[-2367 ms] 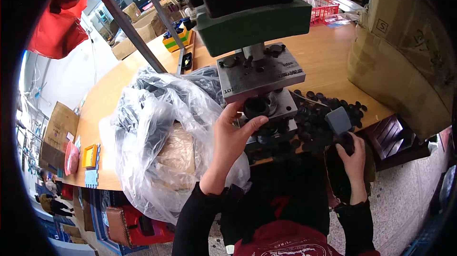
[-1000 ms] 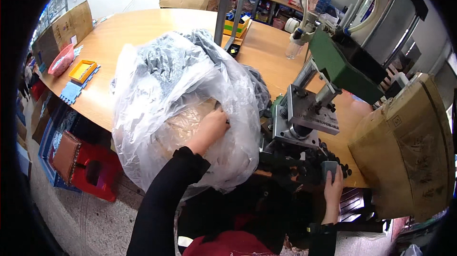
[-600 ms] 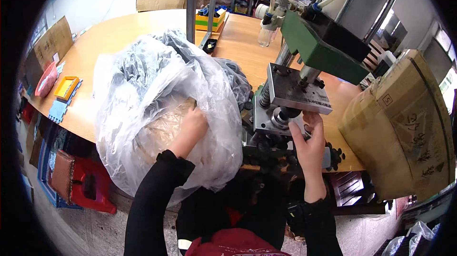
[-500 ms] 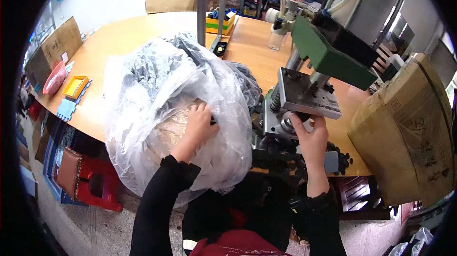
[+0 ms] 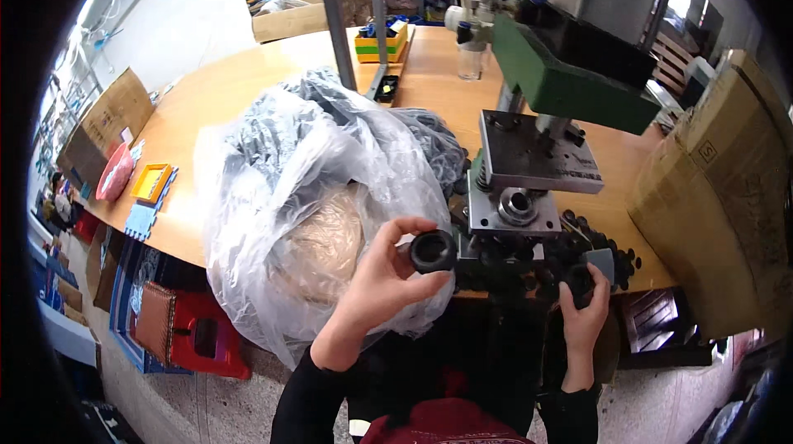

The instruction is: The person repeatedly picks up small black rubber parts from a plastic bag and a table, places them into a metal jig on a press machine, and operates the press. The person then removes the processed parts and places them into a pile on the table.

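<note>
My left hand [image 5: 384, 279] is closed on a black ring-shaped part [image 5: 444, 261], pinched between thumb and fingers in front of the bag's right side. A large clear plastic bag [image 5: 248, 221] slumps on the table beside that hand. My right hand [image 5: 588, 312] grips a dark round piece [image 5: 580, 277], partly covered by the fingers, low at the table's front edge. Above it stands a press with a green head [image 5: 570, 80], a grey upper plate [image 5: 541, 155] and a lower die block with a round metal seat [image 5: 518, 206], which neither hand touches.
Several black round parts [image 5: 611, 254] lie right of the press. A large cardboard box [image 5: 719, 196] stands at the right. On the left are a pink basket [image 5: 114, 173], a yellow tray [image 5: 151, 184] and a red stool [image 5: 206, 337]. Metal posts [image 5: 334, 23] rise behind the bag.
My left hand has come out of the bag and moved right, now showing the black ring-shaped part. My right hand has left the die and moved down and right with a dark piece.
</note>
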Demonstrator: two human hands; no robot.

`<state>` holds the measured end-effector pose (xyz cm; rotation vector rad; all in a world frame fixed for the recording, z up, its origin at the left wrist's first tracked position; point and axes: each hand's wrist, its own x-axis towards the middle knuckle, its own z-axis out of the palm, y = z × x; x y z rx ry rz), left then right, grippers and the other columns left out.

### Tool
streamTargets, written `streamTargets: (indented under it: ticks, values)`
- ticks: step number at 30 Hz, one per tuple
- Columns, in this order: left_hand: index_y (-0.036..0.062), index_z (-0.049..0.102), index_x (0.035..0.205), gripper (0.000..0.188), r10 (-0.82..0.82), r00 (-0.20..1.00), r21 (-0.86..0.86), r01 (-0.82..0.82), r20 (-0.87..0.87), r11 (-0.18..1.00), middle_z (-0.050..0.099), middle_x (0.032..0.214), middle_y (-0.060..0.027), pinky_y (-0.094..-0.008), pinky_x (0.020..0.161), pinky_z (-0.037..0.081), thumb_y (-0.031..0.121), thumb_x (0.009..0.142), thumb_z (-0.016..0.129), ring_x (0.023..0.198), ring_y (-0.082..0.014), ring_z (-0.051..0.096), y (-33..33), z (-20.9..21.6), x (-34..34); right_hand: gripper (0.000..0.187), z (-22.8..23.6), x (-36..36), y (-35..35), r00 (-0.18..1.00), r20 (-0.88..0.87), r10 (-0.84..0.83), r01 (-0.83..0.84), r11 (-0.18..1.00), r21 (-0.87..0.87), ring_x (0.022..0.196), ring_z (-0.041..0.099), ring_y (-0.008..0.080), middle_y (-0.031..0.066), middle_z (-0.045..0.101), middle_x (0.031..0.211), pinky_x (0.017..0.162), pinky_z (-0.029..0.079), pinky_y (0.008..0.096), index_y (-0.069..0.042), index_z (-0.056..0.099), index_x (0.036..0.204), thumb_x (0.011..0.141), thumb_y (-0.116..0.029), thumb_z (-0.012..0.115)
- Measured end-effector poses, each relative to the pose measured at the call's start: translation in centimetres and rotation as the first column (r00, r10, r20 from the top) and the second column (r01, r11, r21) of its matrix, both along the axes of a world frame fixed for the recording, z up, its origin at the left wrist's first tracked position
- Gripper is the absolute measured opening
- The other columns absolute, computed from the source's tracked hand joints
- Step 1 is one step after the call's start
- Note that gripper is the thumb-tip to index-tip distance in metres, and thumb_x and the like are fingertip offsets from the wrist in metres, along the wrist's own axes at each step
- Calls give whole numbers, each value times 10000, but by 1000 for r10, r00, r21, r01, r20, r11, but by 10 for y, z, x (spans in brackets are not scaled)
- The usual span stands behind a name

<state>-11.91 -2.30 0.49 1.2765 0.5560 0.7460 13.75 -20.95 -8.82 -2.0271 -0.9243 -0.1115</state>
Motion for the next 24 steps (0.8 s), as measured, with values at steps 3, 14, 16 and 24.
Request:
streamTargets:
  ticks: [3, 14, 16, 24]
  values:
    - [-46, 454, 1302, 611, -5, 998, 264, 21, -62, 964, 597, 1162, -116, -297, 919, 490, 6, 778, 765, 1073, -175, 599, 2, 0, 51, 528, -47, 37, -72, 971, -53, -234, 223, 962, -157, 1218, 476, 334, 164, 501, 1258, 1025, 388, 453, -22, 494, 1284, 863, -260, 706]
    - [-16, 621, 1105, 501, 170, 925, 707, 133, -341, 695, 681, 1012, -158, -356, 801, 510, 185, 692, 822, 921, -261, 658, 37, 8, 141, 568, -88, 85, -151, 950, 3, -312, 292, 888, -354, 1354, 347, 347, 178, 362, 1474, 1102, 309, 473, -76, 416, 1420, 941, -321, 599]
    - [-20, 620, 1111, 509, 237, 920, 778, 105, -313, 619, 688, 998, -156, -350, 811, 510, 180, 691, 827, 943, -234, 666, 35, 0, 139, 543, -72, 77, -126, 967, -30, -254, 231, 919, -320, 1354, 353, 333, 166, 376, 1468, 1099, 315, 468, -71, 427, 1412, 950, -307, 587]
    - [-6, 624, 1105, 490, 299, 908, 762, 35, -295, 647, 678, 990, -168, -373, 788, 502, 208, 709, 817, 921, -286, 663, 28, -11, 138, 511, -17, 75, -28, 984, 174, 21, 24, 967, -252, 1333, 393, 340, 156, 459, 1412, 1078, 342, 452, -64, 453, 1393, 983, -363, 510]
